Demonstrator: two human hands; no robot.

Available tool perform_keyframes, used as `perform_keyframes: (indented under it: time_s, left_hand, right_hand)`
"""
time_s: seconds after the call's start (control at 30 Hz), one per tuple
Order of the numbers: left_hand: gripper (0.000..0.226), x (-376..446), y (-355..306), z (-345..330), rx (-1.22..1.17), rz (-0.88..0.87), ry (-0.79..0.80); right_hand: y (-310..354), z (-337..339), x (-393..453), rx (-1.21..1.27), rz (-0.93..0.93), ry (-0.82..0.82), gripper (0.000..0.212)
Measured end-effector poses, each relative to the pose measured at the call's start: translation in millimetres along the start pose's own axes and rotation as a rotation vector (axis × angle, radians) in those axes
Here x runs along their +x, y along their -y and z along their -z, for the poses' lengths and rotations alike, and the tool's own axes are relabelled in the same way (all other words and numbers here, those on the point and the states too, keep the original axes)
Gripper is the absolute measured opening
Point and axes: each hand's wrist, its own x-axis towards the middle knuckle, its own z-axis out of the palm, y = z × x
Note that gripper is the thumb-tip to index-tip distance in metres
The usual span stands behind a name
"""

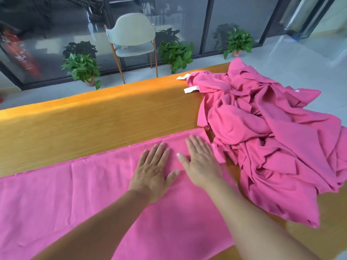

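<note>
Pressing down flat with left hand [152,171] and right hand [201,164], side by side, fingers straight, gripping nothing. Resting on pink cloth [84,194], spread wide over the near side of the wooden table [93,124], faintly creased, far edge straight. Just right of it, heaped pink fabric [272,137], crumpled, with 2 white tags [190,89].

Pink cloth [84,194] spread flat on orange wooden table [84,119], far edge straight, few shallow creases. Left hand [153,171] palm down on cloth, fingers straight, thumb out. Right hand [201,164] palm down just beside it, fingers straight, near cloth's right end. Heap of crumpled pink cloths [266,132] at table's right, touching flat cloth's corner; white tags [190,89] at heap's far side. Beyond table: pale chair [134,38], three potted plants [82,69], glass wall.
</note>
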Motion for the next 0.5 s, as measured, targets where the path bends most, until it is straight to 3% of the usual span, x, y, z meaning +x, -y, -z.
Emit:
perform_keyframes:
  time_s: [0.13, 0.23, 0.37, 0.43, 0.5]
  left_hand:
    - [0.074, 0, 7, 13, -0.216, -0.017, -0.031]
    - [0.073, -18, 40, 17, -0.27, 0.073, -0.158]
    - [0.079, -52, 84, 5, -0.147, 0.147, -0.118]
    - [0.078, -61, 94, 5, -0.176, 0.152, -0.138]
    - [0.076, -71, 100, 11, -0.225, 0.193, -0.205]
  right_hand:
    - [-12, 10, 17, -0.076, -0.159, -0.046, 0.072]
    - [28, 11, 14, -0.029, -0.018, -0.108, 0.065]
    - [89, -17, -4, -0.022, 0.226, 0.005, 0.074]
    - [89, -26, -3, -0.088, 0.202, 0.018, 0.082]
    - [78, -22, 1, -0.123, 0.081, -0.001, 0.077]
